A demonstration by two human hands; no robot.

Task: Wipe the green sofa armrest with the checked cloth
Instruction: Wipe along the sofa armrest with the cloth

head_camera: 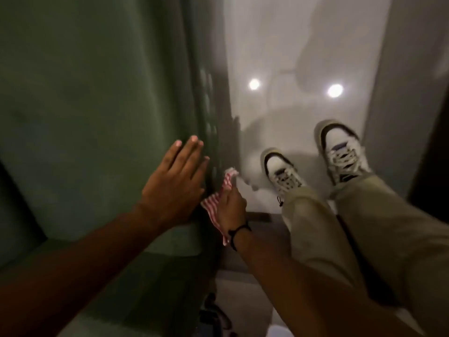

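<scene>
My left hand (173,188) lies open, flat on the green sofa armrest (102,117); right hand (230,207), at its 4 o'clock, grips the checked cloth (217,203) against the armrest's outer side. Wiping underway, I judge; remaining area unclear

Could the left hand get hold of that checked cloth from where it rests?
Probably yes. The left hand lies flat and open on the green sofa armrest, right beside the checked cloth that the right hand presses against the armrest's outer side. Nothing lies between them.
</scene>
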